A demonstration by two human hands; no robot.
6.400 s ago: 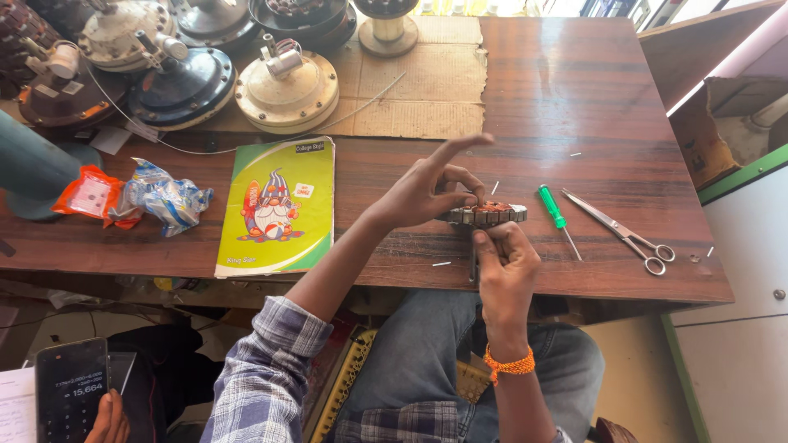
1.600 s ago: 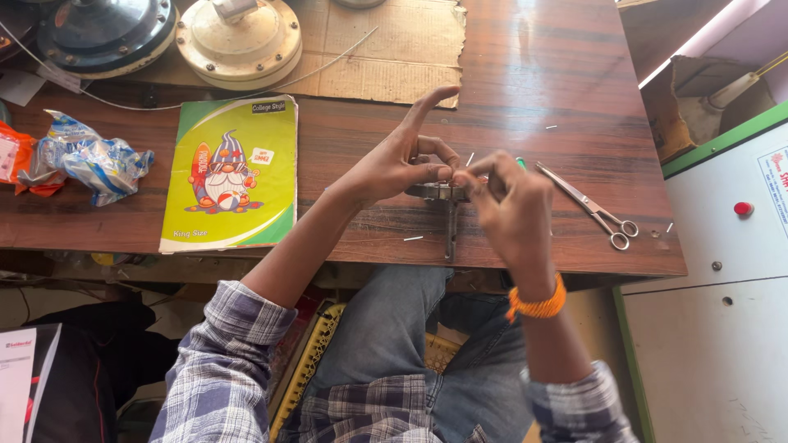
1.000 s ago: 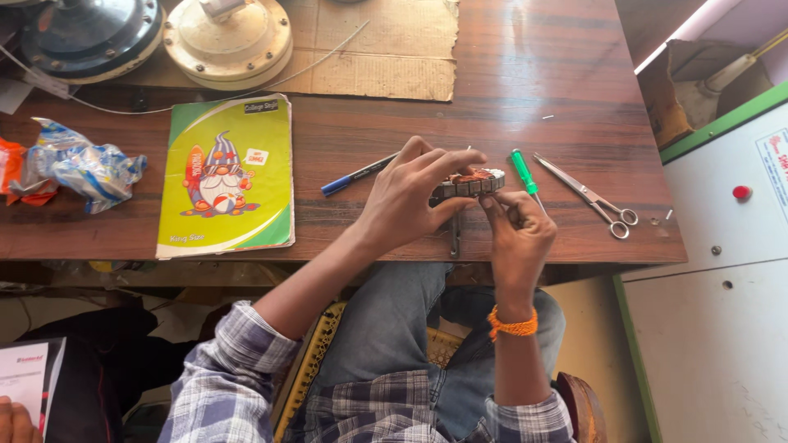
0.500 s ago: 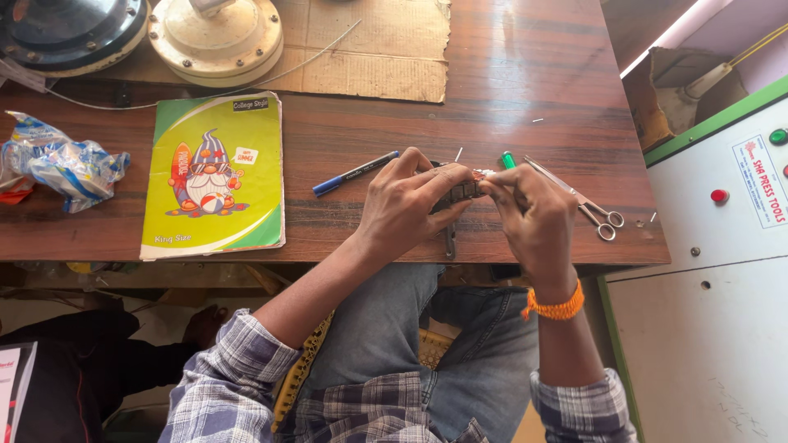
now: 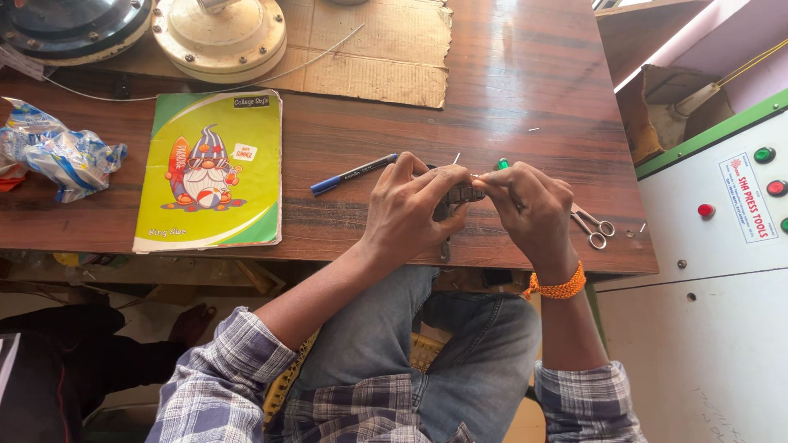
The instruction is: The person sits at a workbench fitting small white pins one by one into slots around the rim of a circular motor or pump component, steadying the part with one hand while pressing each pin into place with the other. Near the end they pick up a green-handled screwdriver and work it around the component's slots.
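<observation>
**Both hands on a small metal part**

Holding a small dark metal part (image 5: 456,197) between both hands at the near edge of the desk (image 5: 525,90). The left hand (image 5: 408,209) is wrapped round it from the left, and the right hand (image 5: 533,205) pinches its right end with the fingertips. An orange thread band (image 5: 558,287) sits on the right wrist. Just right of the hands lie scissors (image 5: 593,230), mostly hidden. A blue pen (image 5: 351,174) is just left and a bit farther. Further left lies a green-and-yellow notebook (image 5: 209,182), then a crumpled plastic bag (image 5: 57,152). At the far side a cream round housing (image 5: 220,34) sits on cardboard (image 5: 386,49).
</observation>
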